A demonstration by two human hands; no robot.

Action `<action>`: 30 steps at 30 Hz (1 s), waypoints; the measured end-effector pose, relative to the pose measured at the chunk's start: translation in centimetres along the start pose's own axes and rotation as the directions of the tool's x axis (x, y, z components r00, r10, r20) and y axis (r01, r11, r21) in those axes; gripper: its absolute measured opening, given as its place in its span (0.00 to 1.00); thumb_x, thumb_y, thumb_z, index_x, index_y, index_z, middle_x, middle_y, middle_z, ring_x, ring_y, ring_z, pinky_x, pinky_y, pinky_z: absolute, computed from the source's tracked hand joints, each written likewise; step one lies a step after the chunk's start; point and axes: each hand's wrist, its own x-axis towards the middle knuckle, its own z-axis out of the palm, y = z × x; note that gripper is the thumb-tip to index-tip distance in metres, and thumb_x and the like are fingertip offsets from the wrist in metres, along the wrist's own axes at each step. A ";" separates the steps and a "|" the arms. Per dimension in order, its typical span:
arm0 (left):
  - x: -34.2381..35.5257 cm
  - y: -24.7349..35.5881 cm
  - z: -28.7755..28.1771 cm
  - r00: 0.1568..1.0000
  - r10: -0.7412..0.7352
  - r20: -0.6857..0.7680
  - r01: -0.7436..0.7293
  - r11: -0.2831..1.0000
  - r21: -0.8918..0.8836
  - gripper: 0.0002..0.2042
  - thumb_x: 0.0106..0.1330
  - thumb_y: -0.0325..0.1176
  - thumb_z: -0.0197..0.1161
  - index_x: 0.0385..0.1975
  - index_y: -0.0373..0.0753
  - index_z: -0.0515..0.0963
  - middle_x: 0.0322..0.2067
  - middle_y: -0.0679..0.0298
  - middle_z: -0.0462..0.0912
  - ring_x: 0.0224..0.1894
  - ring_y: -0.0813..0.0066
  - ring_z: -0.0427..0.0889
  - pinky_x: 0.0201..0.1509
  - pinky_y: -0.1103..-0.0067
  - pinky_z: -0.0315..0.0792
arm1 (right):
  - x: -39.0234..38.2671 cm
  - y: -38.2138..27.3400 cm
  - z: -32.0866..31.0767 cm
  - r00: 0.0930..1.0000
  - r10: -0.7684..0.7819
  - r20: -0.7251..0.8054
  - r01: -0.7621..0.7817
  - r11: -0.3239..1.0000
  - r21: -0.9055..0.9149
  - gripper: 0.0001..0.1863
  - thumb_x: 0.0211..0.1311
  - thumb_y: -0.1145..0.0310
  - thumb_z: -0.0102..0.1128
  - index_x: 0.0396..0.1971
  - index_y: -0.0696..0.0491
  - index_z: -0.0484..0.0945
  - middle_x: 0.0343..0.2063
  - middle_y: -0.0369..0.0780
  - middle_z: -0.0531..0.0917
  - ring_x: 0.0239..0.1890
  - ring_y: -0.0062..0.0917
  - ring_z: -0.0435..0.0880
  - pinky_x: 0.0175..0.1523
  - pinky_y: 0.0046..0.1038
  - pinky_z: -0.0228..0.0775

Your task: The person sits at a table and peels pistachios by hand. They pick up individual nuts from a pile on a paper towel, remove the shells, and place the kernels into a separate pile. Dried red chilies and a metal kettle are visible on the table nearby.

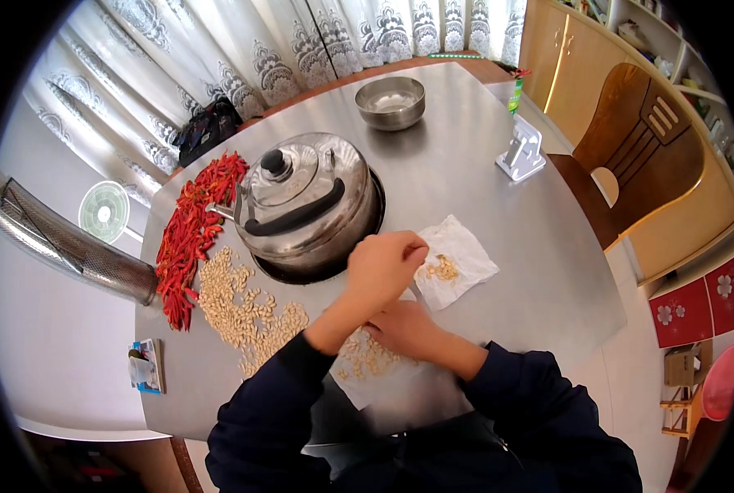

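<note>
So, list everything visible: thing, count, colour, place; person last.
Table: one, grey, centre
Kettle: one, silver, mid-table
Bowl: one, silver, beyond kettle
Peppers: many, red, table's left
Seeds: many, cream, beside peppers
Sheets: two, white, near hands
Stand: one, white, table's right
Pipe: one, silver, left
Fan: one, pale, left
Bag: one, black, rear
Curtains: uncounted, white, rear
Chair: one, brown, right
Cabinetry: uncounted, tan, right
Basin: one, pink, right
Sleeves: two, navy, bottom
Left hand: one, bare, centre
Right hand: one, bare, near seeds
</note>
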 end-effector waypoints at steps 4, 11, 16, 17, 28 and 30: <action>-6.8 1.4 -4.3 0.991 -0.132 0.017 0.133 0.981 -0.141 0.10 0.62 0.31 0.62 0.41 0.35 0.80 0.37 0.58 0.84 0.37 0.68 0.84 0.38 0.77 0.76 | -0.1 0.5 0.4 0.999 0.021 -0.049 -0.021 1.000 -0.005 0.05 0.54 0.68 0.59 0.30 0.52 0.76 0.32 0.41 0.76 0.30 0.38 0.80 0.33 0.38 0.73; -16.0 -4.2 0.7 0.993 -0.065 -0.102 0.075 0.993 0.095 0.32 0.59 0.30 0.64 0.62 0.29 0.59 0.62 0.46 0.63 0.65 0.48 0.60 0.68 0.65 0.56 | 0.1 -0.3 -1.1 0.996 0.079 -0.049 -0.079 0.997 0.013 0.04 0.53 0.71 0.61 0.28 0.52 0.77 0.29 0.39 0.77 0.28 0.35 0.81 0.31 0.34 0.72; -15.5 -5.2 2.6 0.996 0.032 -0.087 -0.017 0.985 0.173 0.40 0.55 0.35 0.68 0.64 0.23 0.53 0.64 0.42 0.59 0.68 0.45 0.55 0.68 0.66 0.57 | 0.8 -0.1 -2.4 0.979 0.179 -0.101 -0.163 0.976 0.142 0.03 0.54 0.72 0.62 0.28 0.54 0.78 0.26 0.39 0.78 0.27 0.34 0.81 0.31 0.32 0.72; -15.1 -5.5 2.8 0.995 0.055 -0.081 -0.039 0.982 0.183 0.42 0.55 0.35 0.69 0.64 0.22 0.52 0.64 0.41 0.58 0.69 0.45 0.54 0.69 0.66 0.56 | 0.9 0.0 -2.9 0.975 0.204 -0.088 -0.190 0.971 0.146 0.03 0.54 0.72 0.62 0.28 0.54 0.78 0.25 0.39 0.78 0.27 0.34 0.81 0.32 0.31 0.72; -14.2 -6.7 2.5 0.999 0.051 -0.014 -0.048 0.985 0.164 0.47 0.53 0.37 0.70 0.66 0.24 0.47 0.67 0.42 0.53 0.70 0.45 0.51 0.70 0.65 0.53 | 0.5 0.1 -6.2 0.914 0.159 0.372 -0.218 0.968 0.122 0.08 0.47 0.73 0.66 0.30 0.55 0.77 0.30 0.40 0.77 0.31 0.34 0.79 0.36 0.31 0.72; -14.3 -6.8 2.5 0.998 0.070 0.000 -0.069 0.986 0.154 0.47 0.53 0.40 0.69 0.67 0.24 0.47 0.67 0.42 0.52 0.70 0.45 0.51 0.70 0.64 0.53 | 0.6 -0.5 -6.6 0.925 0.135 0.354 -0.167 0.984 0.061 0.11 0.45 0.75 0.68 0.30 0.55 0.77 0.30 0.40 0.76 0.29 0.32 0.79 0.34 0.29 0.72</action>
